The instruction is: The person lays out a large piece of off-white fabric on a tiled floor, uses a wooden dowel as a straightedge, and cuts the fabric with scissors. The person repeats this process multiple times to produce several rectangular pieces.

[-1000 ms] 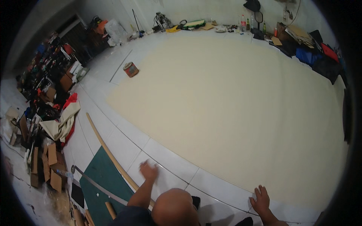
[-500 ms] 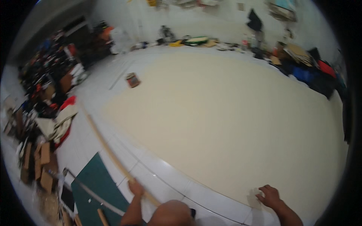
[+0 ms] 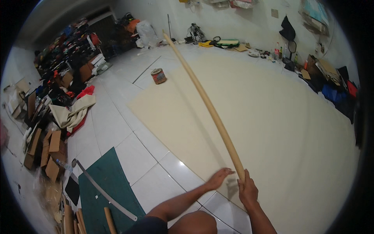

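The right grip (image 3: 248, 190) is closed around the near end of a long tan tube (image 3: 210, 105), fingers wrapped over its side. The left grip (image 3: 221, 178) is open and holds nothing that shows; its fingertips reach toward the tube just beside the right grip, though whether they touch it I cannot tell. From the right grip the tube runs up and away to the left, over the broad cream sheet (image 3: 272, 128) spread on the tiled floor (image 3: 150, 173) (its curve may well be the lens's doing). A long shadow falls on the sheet to the left of the tube, so most of its length seems to be held clear of the surface.

The step in hand looks like positioning the tube above the sheet, with one grip carrying it and the other near at hand. From this pose, the next move would seem to call for a second point of support from the left grip, since a tube this long, held by one end, could swing or dip at the far tip. It would also call for keeping that tip away from the rusty tin (image 3: 158, 76) near the sheet's far left corner
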The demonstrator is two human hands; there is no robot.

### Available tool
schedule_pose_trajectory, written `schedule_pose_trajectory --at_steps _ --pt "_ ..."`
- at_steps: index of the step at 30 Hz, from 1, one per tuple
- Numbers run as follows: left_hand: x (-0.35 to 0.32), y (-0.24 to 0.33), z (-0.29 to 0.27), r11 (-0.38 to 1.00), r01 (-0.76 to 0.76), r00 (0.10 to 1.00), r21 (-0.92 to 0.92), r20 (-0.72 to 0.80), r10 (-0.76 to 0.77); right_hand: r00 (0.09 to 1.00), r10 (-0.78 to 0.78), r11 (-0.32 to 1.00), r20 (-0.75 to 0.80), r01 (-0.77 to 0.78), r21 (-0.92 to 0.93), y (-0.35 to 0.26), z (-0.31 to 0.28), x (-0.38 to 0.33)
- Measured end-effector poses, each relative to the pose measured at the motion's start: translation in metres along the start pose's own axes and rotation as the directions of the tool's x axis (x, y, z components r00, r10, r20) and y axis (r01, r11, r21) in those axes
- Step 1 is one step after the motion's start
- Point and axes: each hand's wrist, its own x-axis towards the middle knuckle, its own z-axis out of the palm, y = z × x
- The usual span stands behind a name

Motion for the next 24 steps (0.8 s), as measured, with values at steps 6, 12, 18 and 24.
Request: schedule_pose_trajectory --at_steps 6,12,18,24 --pt "0.039 -0.045 -0.099 0.486 0.427 0.851 0.762 -0.520 0.068 0.997 0.069 0.987 -0.021 -0.071 -0.146 0.068 0.012 -0.003" --pt "0.035 -0.074 -0.092 0.389 0.462 0.847 0.797 -0.527 0.075 0.996 -0.026 0.927 -0.082 -0.007 -0.375 0.075 0.048 0.035" --pt "0.027 -0.063 -0.098 0.334 0.485 0.856 0.808 -0.517 0.009 0.982 0.135 0.936 -0.133 -0.170 -0.309 0.084 0.064 0.096" --pt "0.031 -0.052 -0.091 0.380 0.492 0.854 0.783 -0.519 -0.038 0.895 0.388 0.847 -0.221 -0.441 -0.297 0.140 0.030 0.105"
